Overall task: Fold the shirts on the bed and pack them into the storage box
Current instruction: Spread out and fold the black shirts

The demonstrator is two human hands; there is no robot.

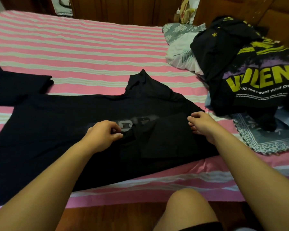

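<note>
Folding a black cotton T-shirt (57, 130) on the pink-and-white striped bed (83, 52).

Left hand (103, 133) and right hand (201, 125) both pinch its folded-over sleeve flap; unfolded printed shirts (250, 72) are heaped at right.

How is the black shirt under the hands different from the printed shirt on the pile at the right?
The black shirt lies spread flat on the bed, with both hands at its folded part; the printed shirt sits crumpled on a heap, untouched. The black shirt's print is faint grey; the printed shirt's is bright yellow and purple. Both are dark.
</note>
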